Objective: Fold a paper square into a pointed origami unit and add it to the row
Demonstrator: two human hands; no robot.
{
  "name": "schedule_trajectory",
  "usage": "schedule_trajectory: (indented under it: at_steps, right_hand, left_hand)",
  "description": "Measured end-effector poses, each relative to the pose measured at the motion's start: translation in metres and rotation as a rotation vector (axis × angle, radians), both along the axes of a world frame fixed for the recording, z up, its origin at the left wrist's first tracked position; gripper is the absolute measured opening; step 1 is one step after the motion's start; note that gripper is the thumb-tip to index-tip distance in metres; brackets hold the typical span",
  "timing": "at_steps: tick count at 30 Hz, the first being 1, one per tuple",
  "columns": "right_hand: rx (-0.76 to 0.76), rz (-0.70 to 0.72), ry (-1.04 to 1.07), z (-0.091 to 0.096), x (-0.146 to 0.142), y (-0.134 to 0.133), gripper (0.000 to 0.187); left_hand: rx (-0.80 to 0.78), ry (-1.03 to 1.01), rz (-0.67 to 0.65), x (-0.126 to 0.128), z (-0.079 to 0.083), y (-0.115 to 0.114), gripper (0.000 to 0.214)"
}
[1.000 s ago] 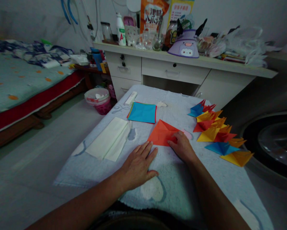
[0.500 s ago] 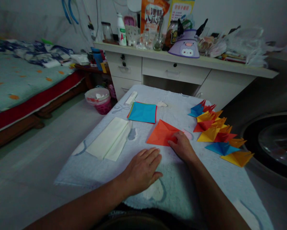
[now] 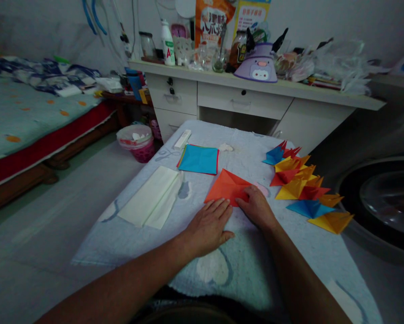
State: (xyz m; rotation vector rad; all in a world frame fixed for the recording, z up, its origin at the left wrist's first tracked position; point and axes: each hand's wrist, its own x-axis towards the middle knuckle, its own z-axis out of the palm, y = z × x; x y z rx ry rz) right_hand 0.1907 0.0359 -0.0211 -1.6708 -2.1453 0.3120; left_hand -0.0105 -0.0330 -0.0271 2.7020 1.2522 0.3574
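Note:
A sheet of orange origami paper [image 3: 228,184] lies on the cloth in front of me, with creases showing and its near edge folded straight. My left hand [image 3: 211,225] lies flat with its fingers stretched out, the fingertips on the paper's near left edge. At the paper's right corner my right hand [image 3: 256,204] holds it down, thumb and fingers bent together over it. Just beyond is a stack of square papers [image 3: 199,159], blue on top with red and yellow edges showing. Several folded paper cranes [image 3: 298,180] in blue, red and yellow stand in rows to the right.
A pale folded tissue [image 3: 151,195] and a small white box [image 3: 183,139] lie on the left of the cloth-covered table [image 3: 202,274]. A pink bin [image 3: 136,141] stands on the floor. Behind is a white desk [image 3: 174,96] with jars, a bottle and a purple visor [image 3: 257,63].
My left hand has moved forward and slightly right, onto the near edge of the orange paper. My right hand stays at the right corner. The view has shifted slightly.

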Motion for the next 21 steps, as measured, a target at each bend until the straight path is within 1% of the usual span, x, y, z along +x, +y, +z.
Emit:
schedule_trajectory:
  at_steps: [4, 8, 12, 15, 18, 21]
  right_hand:
    - [0.021, -0.027, -0.019, 0.006, 0.007, 0.001, 0.021]
    - [0.017, -0.024, -0.014, 0.008, 0.011, 0.003, 0.022]
    - [0.01, -0.076, -0.031, 0.007, 0.012, 0.002, 0.021]
    - [-0.014, -0.11, -0.022, 0.007, 0.012, 0.002, 0.021]
    - [-0.028, -0.105, -0.023, 0.009, 0.012, 0.002, 0.021]
    - [-0.038, -0.107, -0.028, 0.011, 0.012, 0.002, 0.02]
  left_hand:
    - [0.006, -0.003, -0.006, 0.0, 0.001, 0.0, 0.066]
    - [0.011, 0.016, -0.001, 0.003, 0.007, 0.001, 0.065]
    - [0.013, 0.029, 0.032, 0.011, 0.015, 0.003, 0.059]
    - [0.017, 0.034, 0.061, 0.016, 0.018, 0.004, 0.057]
    - [0.029, 0.023, 0.06, 0.016, 0.015, 0.003, 0.058]
    - [0.039, 0.008, 0.055, 0.015, 0.006, 0.002, 0.061]
